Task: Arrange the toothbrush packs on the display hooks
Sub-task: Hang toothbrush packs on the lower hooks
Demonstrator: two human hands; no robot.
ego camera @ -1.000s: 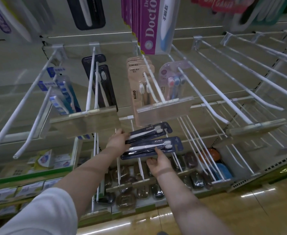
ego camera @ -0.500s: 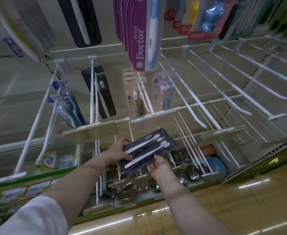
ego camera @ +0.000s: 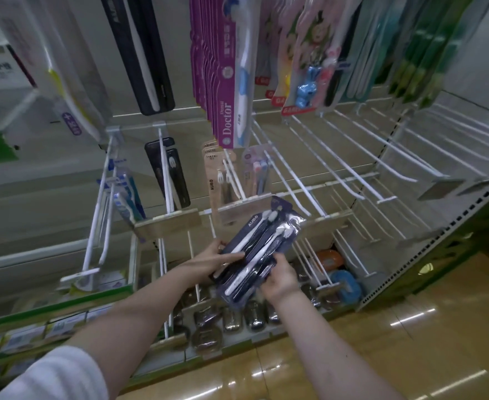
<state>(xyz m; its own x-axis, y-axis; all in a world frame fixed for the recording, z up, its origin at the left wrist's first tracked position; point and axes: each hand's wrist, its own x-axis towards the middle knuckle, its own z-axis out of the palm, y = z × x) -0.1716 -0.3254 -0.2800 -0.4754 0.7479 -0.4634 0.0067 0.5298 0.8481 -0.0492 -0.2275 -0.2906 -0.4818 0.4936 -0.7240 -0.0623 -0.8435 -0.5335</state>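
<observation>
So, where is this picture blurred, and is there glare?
Head view: motion blur smears the edges, worst upper left; the wide lens bends the white wire display hooks; light streaks glare on the glossy tan floor; the dark blue toothbrush packs look fairly sharp.

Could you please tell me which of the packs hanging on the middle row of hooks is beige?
The AUBO pack, hanging between the black pack and the clear pack of pink and blue brushes; the far-left packs are blue.
</observation>
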